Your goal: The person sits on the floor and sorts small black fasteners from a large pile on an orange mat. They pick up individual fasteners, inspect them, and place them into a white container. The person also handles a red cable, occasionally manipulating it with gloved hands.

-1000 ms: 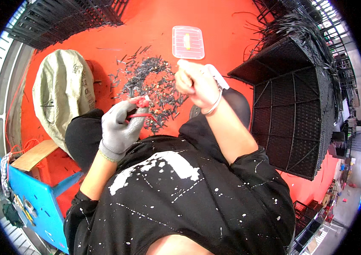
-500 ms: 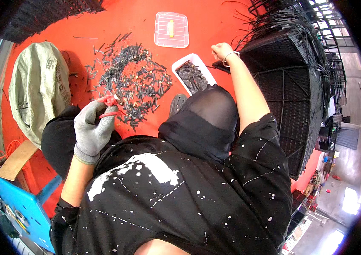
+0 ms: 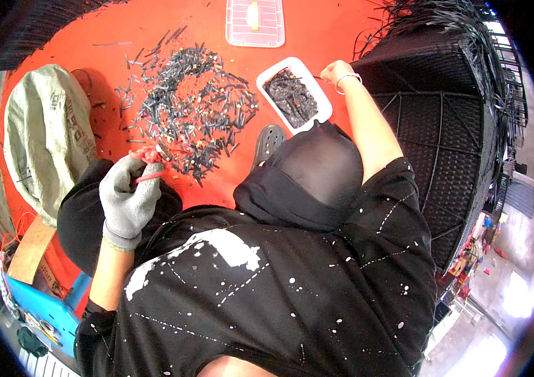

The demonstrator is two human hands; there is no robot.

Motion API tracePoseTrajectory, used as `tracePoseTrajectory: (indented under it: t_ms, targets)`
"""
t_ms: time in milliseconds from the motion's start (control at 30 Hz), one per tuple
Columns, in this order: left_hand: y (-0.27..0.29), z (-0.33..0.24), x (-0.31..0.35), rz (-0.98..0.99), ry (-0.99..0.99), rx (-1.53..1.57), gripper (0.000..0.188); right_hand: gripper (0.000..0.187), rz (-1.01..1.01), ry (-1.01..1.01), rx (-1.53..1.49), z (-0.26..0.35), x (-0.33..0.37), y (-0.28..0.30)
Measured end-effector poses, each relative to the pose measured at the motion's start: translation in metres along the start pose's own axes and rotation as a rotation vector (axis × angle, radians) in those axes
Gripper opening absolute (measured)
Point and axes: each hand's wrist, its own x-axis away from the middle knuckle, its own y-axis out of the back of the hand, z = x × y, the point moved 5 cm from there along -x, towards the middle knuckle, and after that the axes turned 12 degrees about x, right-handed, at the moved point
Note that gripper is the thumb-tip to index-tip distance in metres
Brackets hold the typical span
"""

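While the gloved left hand (image 3: 130, 202) gripped a red tool (image 3: 147, 154), I located the white tub (image 3: 310, 88) left of the nearer right hand (image 3: 337, 71), its long axis slanting down-right; that hand's fingers curled beside the tub's right edge, any hold unclear

smooth plastic tub (image 3: 318, 92), matt knit cloth glove (image 3: 130, 204)

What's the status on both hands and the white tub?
Gloved left hand gripping red item. Right hand beside white tub, grip unclear. Dark contents inside; near edge partly behind black-covered knee.
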Motion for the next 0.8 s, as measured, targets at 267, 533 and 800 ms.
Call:
tracePoseTrajectory:
  t_ms: [267, 533, 800]
  targets:
    - [-0.010, 0.011, -0.010, 0.058, 0.092, 0.030, 0.011, 0.025, 0.062, 0.120, -0.041, -0.014, -0.009, -0.030]
    - [-0.005, 0.011, -0.005, 0.056, 0.089, 0.019, 0.009, 0.018, 0.227, -0.186, -0.300, -0.003, 0.005, -0.020]
    - [0.002, 0.000, 0.003, 0.026, 0.077, 0.015, 0.007, 0.025, 0.128, 0.015, -0.046, 0.008, 0.002, -0.028]
